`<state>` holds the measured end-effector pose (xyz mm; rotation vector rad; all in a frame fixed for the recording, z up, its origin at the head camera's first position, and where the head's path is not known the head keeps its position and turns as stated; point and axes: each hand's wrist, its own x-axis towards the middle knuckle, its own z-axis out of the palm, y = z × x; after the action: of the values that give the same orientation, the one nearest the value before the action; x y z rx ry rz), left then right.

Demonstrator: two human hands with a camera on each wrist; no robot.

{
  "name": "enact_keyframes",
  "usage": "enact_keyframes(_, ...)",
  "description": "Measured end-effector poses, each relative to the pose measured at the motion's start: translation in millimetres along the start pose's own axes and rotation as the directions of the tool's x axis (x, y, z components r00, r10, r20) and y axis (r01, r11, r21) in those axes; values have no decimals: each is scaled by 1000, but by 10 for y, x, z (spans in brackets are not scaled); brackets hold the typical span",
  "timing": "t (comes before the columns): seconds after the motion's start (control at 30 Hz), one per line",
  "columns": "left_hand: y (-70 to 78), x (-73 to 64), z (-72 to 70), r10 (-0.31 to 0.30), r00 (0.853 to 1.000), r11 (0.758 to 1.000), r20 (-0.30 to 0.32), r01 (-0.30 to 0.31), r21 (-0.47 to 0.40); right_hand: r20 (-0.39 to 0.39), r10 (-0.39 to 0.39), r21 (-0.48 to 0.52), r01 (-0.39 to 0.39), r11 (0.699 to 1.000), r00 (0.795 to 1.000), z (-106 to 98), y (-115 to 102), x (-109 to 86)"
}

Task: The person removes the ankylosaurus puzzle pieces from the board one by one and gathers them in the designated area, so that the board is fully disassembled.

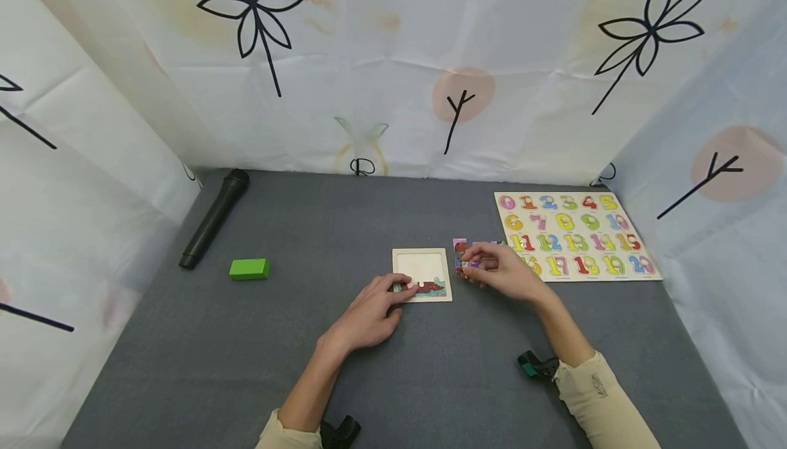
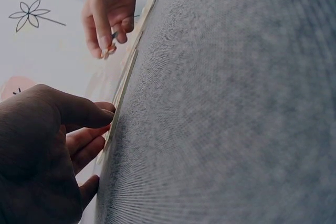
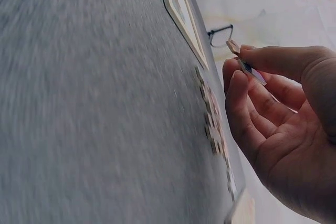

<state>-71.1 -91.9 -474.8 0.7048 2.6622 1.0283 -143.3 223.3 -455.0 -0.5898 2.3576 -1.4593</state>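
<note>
Head view looks forward and down over both hands [image 1: 367,314]; close wrist views, each facing its hand, share the tray [image 1: 421,263] between

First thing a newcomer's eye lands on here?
Probably the multicoloured number board at the back right of the grey table, then the bright green block on the left, near a black microphone. Front of centre, the left hand rests on a shallow puzzle tray, and just right of it the right hand pinches at least one small puzzle piece.
</note>
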Motion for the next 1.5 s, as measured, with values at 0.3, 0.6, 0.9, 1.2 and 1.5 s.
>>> enact_keyframes(0.3,5,1,-6,3,1000,1000,-7,-3,-8,-65,26,-80,-32,996,998,-243,92,-125)
enact_keyframes(0.6,2,7,-2,3,1000,1000,-6,-3,-2,-155,68,-187,-97,978,986,-418,167,-246)
enact_keyframes(0.9,3,7,1,-4,1000,1000,-1,4,-8,-179,85,-324,-141,935,980,-467,223,-258)
enact_keyframes(1.2,10,-2,6,-3,1000,1000,4,3,5,-180,46,-409,-118,905,983,-453,266,-240)
enact_keyframes(1.5,12,-27,-16,13,1000,1000,15,-13,13,-205,101,-452,-186,873,973,-441,195,-206)
